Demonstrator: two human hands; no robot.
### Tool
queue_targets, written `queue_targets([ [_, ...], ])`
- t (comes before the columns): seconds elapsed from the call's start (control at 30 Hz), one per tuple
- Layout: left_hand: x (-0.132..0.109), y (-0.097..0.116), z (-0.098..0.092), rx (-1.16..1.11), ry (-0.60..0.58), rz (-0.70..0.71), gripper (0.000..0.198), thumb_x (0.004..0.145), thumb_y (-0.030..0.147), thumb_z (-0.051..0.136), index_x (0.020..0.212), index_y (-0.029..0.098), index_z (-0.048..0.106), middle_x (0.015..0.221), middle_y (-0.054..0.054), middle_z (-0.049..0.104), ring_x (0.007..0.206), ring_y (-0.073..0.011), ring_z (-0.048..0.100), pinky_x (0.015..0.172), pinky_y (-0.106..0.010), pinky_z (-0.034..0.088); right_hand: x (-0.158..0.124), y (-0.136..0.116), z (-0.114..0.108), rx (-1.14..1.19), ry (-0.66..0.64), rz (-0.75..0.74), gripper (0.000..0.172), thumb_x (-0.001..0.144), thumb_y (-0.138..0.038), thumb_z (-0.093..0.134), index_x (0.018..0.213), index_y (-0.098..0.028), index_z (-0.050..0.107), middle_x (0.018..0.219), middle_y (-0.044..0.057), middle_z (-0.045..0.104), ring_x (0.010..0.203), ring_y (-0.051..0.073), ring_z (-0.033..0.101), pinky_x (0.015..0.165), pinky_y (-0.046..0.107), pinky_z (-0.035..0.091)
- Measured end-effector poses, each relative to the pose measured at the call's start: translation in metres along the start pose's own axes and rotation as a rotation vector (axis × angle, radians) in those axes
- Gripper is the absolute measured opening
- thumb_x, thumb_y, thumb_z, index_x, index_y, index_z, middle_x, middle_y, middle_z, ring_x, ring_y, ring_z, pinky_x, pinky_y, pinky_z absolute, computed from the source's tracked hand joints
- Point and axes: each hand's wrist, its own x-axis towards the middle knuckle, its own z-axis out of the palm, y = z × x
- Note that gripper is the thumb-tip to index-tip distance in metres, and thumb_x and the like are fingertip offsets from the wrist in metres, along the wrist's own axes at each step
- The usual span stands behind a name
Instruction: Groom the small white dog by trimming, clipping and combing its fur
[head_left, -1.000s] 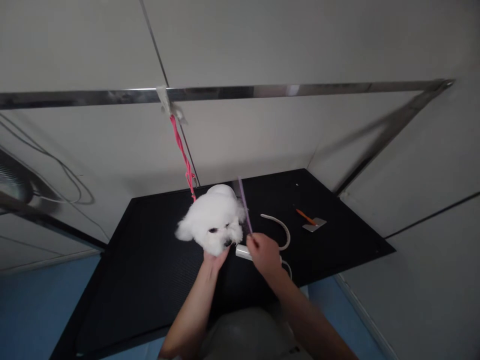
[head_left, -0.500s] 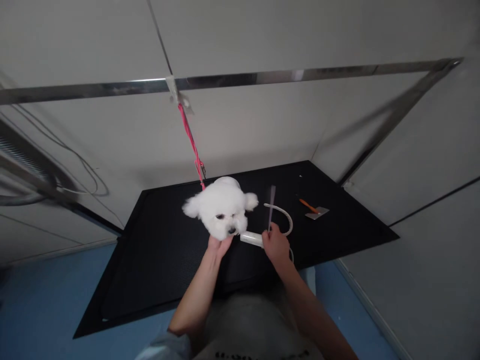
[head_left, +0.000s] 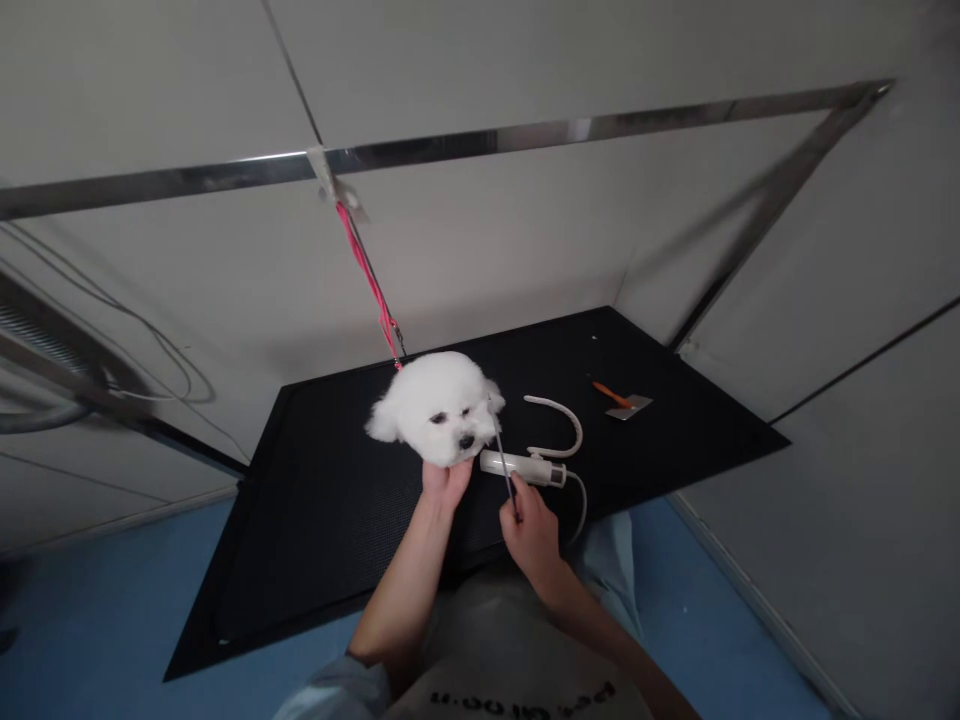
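Observation:
A fluffy white dog (head_left: 439, 400) faces me on the black table, its head raised. Under its chin, my left hand (head_left: 448, 482) cups the fur, with the fingers partly hidden by the muzzle. My right hand (head_left: 531, 530) is closed around a thin metal comb (head_left: 504, 455), seen nearly edge-on. The comb's tip reaches up to the fur beside the dog's cheek; whether it touches cannot be made out. Just beyond my right hand lies a white cylindrical appliance (head_left: 525, 467) with a curved white arm (head_left: 577, 425) and a cord.
A slicker brush (head_left: 628, 405) with an orange handle lies on the right of the black grooming table (head_left: 315, 540). A pink leash (head_left: 366, 265) runs from a metal bar (head_left: 450, 145) down behind the dog. A ribbed hose (head_left: 41, 345) hangs at left.
My right hand has moved left and nearer me, uncovering the white appliance. The comb has swung from upright beside the dog to leaning toward its cheek. My left hand still supports the chin.

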Motion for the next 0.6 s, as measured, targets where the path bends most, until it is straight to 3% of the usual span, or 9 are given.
queue_targets([
  [0.13, 0.0, 0.0, -0.001, 0.018, -0.004, 0.006, 0.041, 0.105, 0.025, 0.033, 0.137, 0.018, 0.059, 0.117, -0.012, 0.072, 0.108, -0.019, 0.069, 0.096, -0.034, 0.056, -0.006, 0.001, -0.007, 0.021, -0.003, 0.186, 0.042, 0.088, -0.019, 0.044, 0.125, -0.017, 0.064, 0.089, 0.008, 0.074, 0.074, 0.02, 0.07, 0.071, 0.031, 0.06],
  [0.3, 0.001, 0.004, -0.002, 0.017, 0.033, -0.019, 0.044, 0.106, 0.028, 0.031, 0.143, 0.02, 0.053, 0.113, -0.011, 0.074, 0.097, -0.0172, 0.071, 0.093, -0.032, 0.057, -0.016, -0.01, 0.002, 0.098, -0.1, 0.098, 0.043, 0.085, -0.018, 0.043, 0.122, -0.017, 0.066, 0.093, 0.009, 0.074, 0.077, 0.021, 0.071, 0.071, 0.031, 0.059],
  [0.43, 0.001, 0.008, -0.003, 0.007, 0.013, -0.023, 0.045, 0.106, 0.031, 0.031, 0.146, 0.022, 0.049, 0.117, -0.011, 0.072, 0.102, -0.0173, 0.07, 0.093, -0.033, 0.057, -0.016, -0.006, -0.002, 0.168, -0.084, 0.274, 0.039, 0.086, -0.018, 0.044, 0.12, -0.014, 0.063, 0.086, 0.007, 0.072, 0.07, 0.018, 0.068, 0.066, 0.027, 0.057],
  [0.6, 0.0, 0.011, -0.001, 0.042, 0.108, -0.06, 0.045, 0.106, 0.03, 0.027, 0.139, 0.018, 0.057, 0.104, -0.009, 0.074, 0.088, -0.0149, 0.071, 0.085, -0.026, 0.058, -0.024, -0.021, -0.015, 0.251, -0.228, -0.1, 0.027, 0.089, -0.017, 0.046, 0.102, -0.017, 0.07, 0.069, 0.001, 0.062, 0.058, 0.013, 0.058, 0.057, 0.022, 0.048],
])
